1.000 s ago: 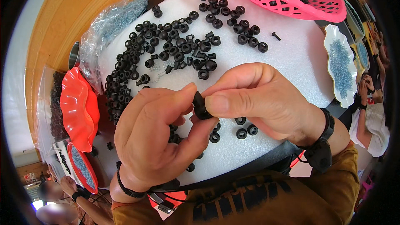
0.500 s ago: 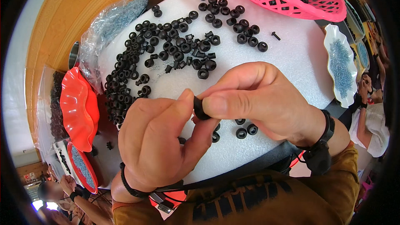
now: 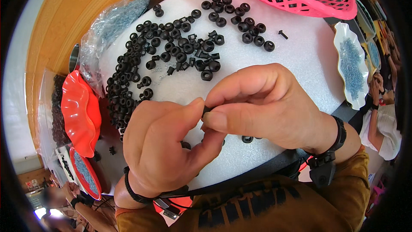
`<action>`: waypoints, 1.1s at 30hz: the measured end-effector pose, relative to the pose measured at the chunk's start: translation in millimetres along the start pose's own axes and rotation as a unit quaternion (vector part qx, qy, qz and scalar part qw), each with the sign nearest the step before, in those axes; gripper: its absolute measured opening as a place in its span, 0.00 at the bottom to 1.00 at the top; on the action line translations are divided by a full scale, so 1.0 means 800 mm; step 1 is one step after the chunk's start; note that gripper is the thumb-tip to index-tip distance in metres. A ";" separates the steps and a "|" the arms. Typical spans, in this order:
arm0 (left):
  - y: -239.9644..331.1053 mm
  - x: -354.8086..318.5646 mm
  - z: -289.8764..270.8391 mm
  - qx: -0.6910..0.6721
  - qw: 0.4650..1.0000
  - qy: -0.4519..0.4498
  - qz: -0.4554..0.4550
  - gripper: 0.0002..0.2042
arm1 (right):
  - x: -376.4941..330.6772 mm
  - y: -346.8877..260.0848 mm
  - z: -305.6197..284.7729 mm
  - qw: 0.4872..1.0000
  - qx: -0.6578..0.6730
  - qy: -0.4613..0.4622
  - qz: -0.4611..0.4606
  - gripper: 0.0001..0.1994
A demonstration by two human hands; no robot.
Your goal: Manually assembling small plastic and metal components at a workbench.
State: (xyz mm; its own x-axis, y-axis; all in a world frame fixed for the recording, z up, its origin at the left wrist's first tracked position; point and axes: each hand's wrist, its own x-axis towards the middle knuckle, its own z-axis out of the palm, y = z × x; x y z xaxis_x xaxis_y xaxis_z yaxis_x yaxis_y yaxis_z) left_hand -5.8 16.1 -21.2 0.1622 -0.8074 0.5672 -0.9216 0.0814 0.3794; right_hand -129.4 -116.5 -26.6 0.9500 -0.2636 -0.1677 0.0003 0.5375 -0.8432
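Both hands meet over the white foam sheet [image 3: 300, 56], pinching one small black plastic part [image 3: 207, 109] between them. My left hand [image 3: 161, 141] grips it from the left with thumb and fingertips. From the right, my right hand [image 3: 266, 107] pinches it between thumb and index finger. Fingers hide most of the part, so its full shape does not show. Beyond my left hand spreads a large pile of black ring-shaped plastic parts [image 3: 207, 75] mixed with small stubby ones. Further black rings [image 3: 259, 41] lie scattered farther off, and a black pin [image 3: 283, 35] lies apart from them.
A pink lattice basket [image 3: 349, 10] with black parts stands at the far right. Right of the sheet is a white wavy dish [image 3: 359, 104] of bluish bits. At left are a plastic bag [image 3: 113, 23] of similar bits and red wavy dishes [image 3: 77, 111]. Other people sit at both sides.
Both hands still hold the black part, but the right thumb and fingers have shifted over it, so less of it shows. The view has moved slightly.
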 end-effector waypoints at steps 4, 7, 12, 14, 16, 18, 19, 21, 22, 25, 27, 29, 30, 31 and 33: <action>0.000 0.003 0.001 0.002 1.000 -0.001 -0.019 0.20 | 0.004 0.003 -0.003 0.999 0.044 -0.010 0.022 0.06; 0.003 0.006 0.001 0.002 0.999 -0.013 -0.035 0.19 | 0.004 0.006 -0.005 0.997 0.080 -0.009 0.016 0.06; 0.001 0.004 0.000 0.019 0.999 -0.020 -0.020 0.19 | 0.004 0.004 -0.001 0.996 0.086 -0.003 0.029 0.07; -0.002 0.006 0.003 0.050 0.998 -0.023 -0.011 0.18 | 0.004 0.005 -0.002 0.994 0.101 -0.006 0.034 0.07; -0.006 0.006 0.003 0.056 0.997 -0.032 0.030 0.16 | 0.003 0.006 -0.002 0.992 0.118 -0.016 0.034 0.07; -0.008 0.008 0.000 0.088 0.994 -0.048 0.050 0.15 | 0.003 0.008 -0.002 0.992 0.117 -0.020 0.042 0.07; -0.007 0.008 -0.001 0.119 0.988 -0.065 0.070 0.15 | 0.004 0.009 -0.002 0.992 0.116 -0.023 0.050 0.07; -0.002 0.009 -0.007 0.149 0.983 -0.096 0.053 0.14 | 0.005 0.010 -0.003 0.995 0.090 -0.014 0.046 0.07; 0.000 0.009 -0.009 0.179 0.975 -0.127 0.036 0.14 | 0.006 0.011 -0.003 0.997 0.063 -0.005 0.041 0.07; 0.000 0.008 -0.011 0.197 0.973 -0.113 0.050 0.13 | 0.005 0.012 -0.004 0.994 0.101 -0.017 0.036 0.08; -0.002 0.007 -0.010 0.186 0.975 -0.108 0.052 0.13 | 0.004 0.009 -0.003 0.992 0.109 -0.028 0.048 0.08; -0.010 0.008 -0.007 0.175 0.978 -0.102 0.054 0.13 | 0.005 0.008 -0.003 0.990 0.118 -0.038 0.060 0.08; -0.017 0.010 -0.005 0.144 0.983 -0.076 0.079 0.13 | 0.005 0.007 -0.004 0.989 0.129 -0.041 0.061 0.09; -0.021 0.011 -0.003 0.113 0.987 -0.050 0.105 0.14 | 0.005 0.006 -0.005 0.987 0.139 -0.044 0.061 0.09; -0.021 0.011 -0.004 0.107 0.988 -0.053 0.098 0.14 | 0.006 0.002 -0.004 0.991 0.101 -0.032 0.087 0.10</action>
State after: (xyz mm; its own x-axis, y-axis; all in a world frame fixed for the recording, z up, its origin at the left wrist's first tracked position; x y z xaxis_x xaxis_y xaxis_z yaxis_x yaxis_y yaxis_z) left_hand 12.0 9.5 -20.7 -0.0549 -0.8456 0.5310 -0.9870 0.1266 0.0994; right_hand -125.9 -119.4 -30.2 0.9588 -0.1056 -0.2636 -0.1087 0.7213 -0.6841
